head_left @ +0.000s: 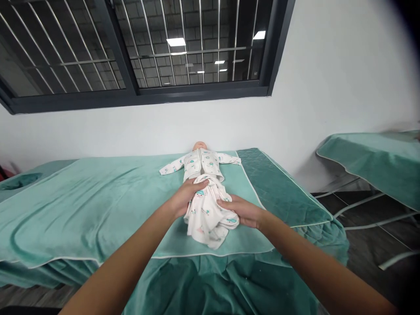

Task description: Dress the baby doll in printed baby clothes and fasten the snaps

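A baby doll [200, 145] lies on its back on the green-covered bed, its head toward the wall. It wears a white printed jacket [192, 164] with both sleeves stretched out sideways. Over the doll's lower part is a bunched pair of white baby trousers [208, 223] with the same green print. My left hand [184, 197] grips the cloth at its left upper edge, thumb on top. On the right side my right hand [241, 210] holds a gathered fold, its thumb pressed on the fabric. The doll's legs are hidden by the cloth and my hands.
A light green sheet [108, 197] covers the bed over a darker quilted cover [278, 188]. Behind stands a white wall with a barred window [197, 92]. At the right is another bed [370, 153] with metal legs above a dark floor.
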Demonstrator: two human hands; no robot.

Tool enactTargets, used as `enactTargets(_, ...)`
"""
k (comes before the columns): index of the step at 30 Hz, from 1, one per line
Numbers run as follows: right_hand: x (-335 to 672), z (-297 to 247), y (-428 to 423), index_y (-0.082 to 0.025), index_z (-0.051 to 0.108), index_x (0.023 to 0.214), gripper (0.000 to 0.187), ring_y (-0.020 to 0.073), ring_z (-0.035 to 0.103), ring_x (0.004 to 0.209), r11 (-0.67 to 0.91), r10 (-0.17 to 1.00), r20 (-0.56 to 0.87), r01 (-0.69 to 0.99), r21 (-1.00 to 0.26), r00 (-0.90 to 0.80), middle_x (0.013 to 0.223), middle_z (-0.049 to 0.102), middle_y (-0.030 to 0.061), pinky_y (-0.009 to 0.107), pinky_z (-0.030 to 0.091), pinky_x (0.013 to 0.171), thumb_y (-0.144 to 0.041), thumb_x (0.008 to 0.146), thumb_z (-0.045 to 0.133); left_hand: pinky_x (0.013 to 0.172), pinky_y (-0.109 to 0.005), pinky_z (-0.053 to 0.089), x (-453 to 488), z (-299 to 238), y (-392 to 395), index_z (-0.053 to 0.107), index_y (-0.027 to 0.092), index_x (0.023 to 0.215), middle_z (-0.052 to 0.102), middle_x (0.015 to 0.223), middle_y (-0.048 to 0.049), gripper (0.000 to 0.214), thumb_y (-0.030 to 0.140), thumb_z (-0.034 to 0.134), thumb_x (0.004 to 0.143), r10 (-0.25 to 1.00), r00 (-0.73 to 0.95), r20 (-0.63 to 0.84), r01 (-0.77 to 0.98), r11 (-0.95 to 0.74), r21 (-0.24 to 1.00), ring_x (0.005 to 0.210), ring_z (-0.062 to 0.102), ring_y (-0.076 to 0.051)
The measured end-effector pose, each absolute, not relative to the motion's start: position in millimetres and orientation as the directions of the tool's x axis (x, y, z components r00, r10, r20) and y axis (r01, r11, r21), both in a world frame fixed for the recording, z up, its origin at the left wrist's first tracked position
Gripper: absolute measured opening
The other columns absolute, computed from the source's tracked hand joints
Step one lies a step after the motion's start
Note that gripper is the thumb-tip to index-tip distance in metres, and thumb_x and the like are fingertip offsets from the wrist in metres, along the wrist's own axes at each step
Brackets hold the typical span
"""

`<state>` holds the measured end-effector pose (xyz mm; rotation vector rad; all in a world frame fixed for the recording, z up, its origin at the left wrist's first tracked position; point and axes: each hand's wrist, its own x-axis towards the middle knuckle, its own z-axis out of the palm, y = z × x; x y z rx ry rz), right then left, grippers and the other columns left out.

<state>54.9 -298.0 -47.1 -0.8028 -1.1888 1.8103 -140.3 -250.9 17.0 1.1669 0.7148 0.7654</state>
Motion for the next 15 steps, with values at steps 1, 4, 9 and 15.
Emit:
enactTargets(1, 54.9, -58.0, -297.0, -0.014, 0.064, 0.118, 0.046, 0.0228, 0.07, 0.094, -0.183, 0.913, -0.087, -0.208, -0.961, -0.4, 0.108, 0.072, 0.0109, 0.038, 0.053, 0.09, -0.047, 0.085, 0.066, 0.081, -0.039, 0.054, -140.2, 12.1, -248.1, 0.065, 0.012, 0.111, 0.073, 0.103, -0.0157, 0.038, 0.035, 0.066, 0.081, 0.837, 0.53, -0.135, -0.011, 0.166, 0.986, 0.089, 0.07, -0.028)
enactTargets(4, 54.6, -83.8, -284.3, -0.015, 0.064, 0.113, 0.045, 0.0261, 0.068, 0.096, -0.038, 0.996, -0.039, 0.015, -0.999, -0.077, 0.104, 0.073, 0.0102, 0.041, 0.053, 0.085, -0.051, 0.087, 0.058, 0.077, -0.037, 0.051, -136.2, 2.9, -232.3, 0.066, 0.014, 0.096, 0.072, 0.099, -0.014, 0.025, 0.033, 0.058, 0.082, 0.897, 0.413, -0.158, 0.462, -0.057, 0.885, 0.089, 0.068, -0.028)
enactTargets(9, 51.1, -104.9, -254.0, -0.02, 0.068, 0.096, 0.025, 0.0299, 0.064, 0.105, -0.011, 0.995, 0.011, 0.211, -0.977, 0.104, 0.101, 0.073, 0.0091, 0.042, 0.047, 0.093, -0.037, 0.079, 0.067, 0.077, -0.033, 0.044, -114.2, -2.1, -203.1, 0.058, 0.017, 0.06, 0.068, 0.078, -0.0101, 0.011, 0.022, 0.066, 0.066, 0.903, 0.397, -0.162, 0.691, -0.179, 0.7, 0.093, 0.063, -0.03)
enactTargets(15, 43.8, -113.1, -249.6, -0.019, 0.065, 0.11, 0.034, 0.0289, 0.059, 0.117, 0.08, 0.981, 0.124, 0.273, -0.959, 0.146, 0.118, 0.068, 0.0114, 0.041, 0.041, 0.101, -0.041, 0.085, 0.056, 0.065, -0.029, 0.042, -108.3, -2.8, -202.5, 0.065, 0.017, 0.07, 0.067, 0.07, -0.0046, 0.008, 0.024, 0.064, 0.068, 0.826, 0.489, -0.281, 0.696, -0.175, 0.697, 0.075, 0.062, -0.024)
